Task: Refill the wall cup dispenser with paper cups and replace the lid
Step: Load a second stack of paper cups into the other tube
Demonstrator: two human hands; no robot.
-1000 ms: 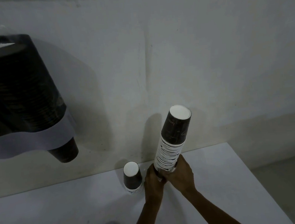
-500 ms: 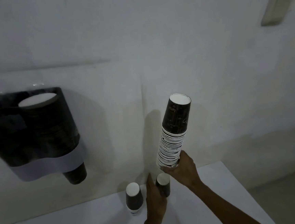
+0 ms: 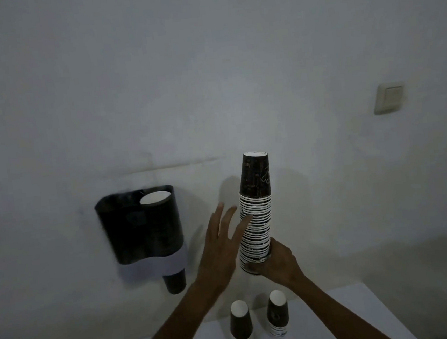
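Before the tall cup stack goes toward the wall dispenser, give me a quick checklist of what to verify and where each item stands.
1. Right hand grips base of the tall cup stack: ok.
2. Left hand steadying the stack: not ok; open, fingers spread beside it, contact unclear.
3. Stack straight: not ok, it bows slightly.
4. Wall cup dispenser top open, lid off: ok.
5. Free space inside dispenser: cannot tell; the right side already holds cups.
6. Two small cup stacks on the table clear of the path: ok.

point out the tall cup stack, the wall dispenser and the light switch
tall cup stack (image 3: pixel 256 215), head view, on the ribbed rims midway up
wall dispenser (image 3: pixel 138 228), head view, on its dark front
light switch (image 3: pixel 389 98), head view, on the plate's centre
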